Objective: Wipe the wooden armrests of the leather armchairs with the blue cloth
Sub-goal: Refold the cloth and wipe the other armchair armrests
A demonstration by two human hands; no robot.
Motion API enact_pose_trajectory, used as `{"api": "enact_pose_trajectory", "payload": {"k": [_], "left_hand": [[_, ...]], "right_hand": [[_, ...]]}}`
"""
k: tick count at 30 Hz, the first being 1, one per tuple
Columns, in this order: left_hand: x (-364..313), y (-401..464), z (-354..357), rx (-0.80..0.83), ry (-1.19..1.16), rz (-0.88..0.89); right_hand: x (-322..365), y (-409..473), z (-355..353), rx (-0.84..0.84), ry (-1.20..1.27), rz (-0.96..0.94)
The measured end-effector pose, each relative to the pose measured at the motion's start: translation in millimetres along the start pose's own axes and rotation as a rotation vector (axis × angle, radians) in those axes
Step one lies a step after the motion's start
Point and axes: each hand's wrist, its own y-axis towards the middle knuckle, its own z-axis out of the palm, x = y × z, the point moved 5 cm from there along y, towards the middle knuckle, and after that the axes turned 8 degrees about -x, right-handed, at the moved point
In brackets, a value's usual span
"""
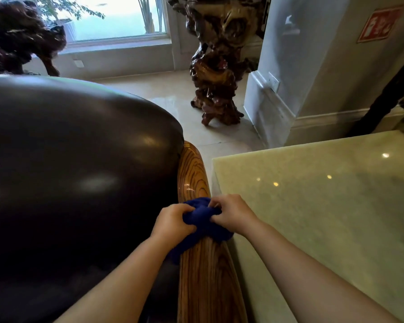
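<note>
A dark leather armchair (68, 171) fills the left of the head view. Its glossy wooden armrest (193, 173) with strong grain runs along the chair's right side from far to near. A bunched blue cloth (202, 217) lies across the armrest about halfway along. My left hand (173, 221) grips the cloth's left side and my right hand (231, 214) grips its right side, both pressing it onto the wood. Part of the cloth is hidden under my fingers.
A pale green polished stone table (324, 206) stands close to the right of the armrest. A gnarled root-wood sculpture (217, 73) stands on the shiny tiled floor (173, 96) ahead. A white wall corner (289, 78) is behind the table and a window (107, 17) is at the back.
</note>
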Motion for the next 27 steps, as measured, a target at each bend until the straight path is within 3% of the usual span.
{"api": "enact_pose_trajectory", "payload": {"k": [4,11,20,27], "left_hand": [[-17,-17,-27,0.156,-0.031,-0.107],[-64,-57,-127,0.092,-0.085,-0.07],[-132,-150,-318,-0.143,-0.088,-0.001],[-126,-267,-475,-0.299,-0.053,-0.032]], "right_hand": [[26,-18,-26,0.097,-0.025,-0.022],[116,-55,-103,0.137,0.028,-0.124],[298,-113,-212,0.146,-0.016,-0.373],[478,-170,-225,0.069,-0.09,-0.664]]}}
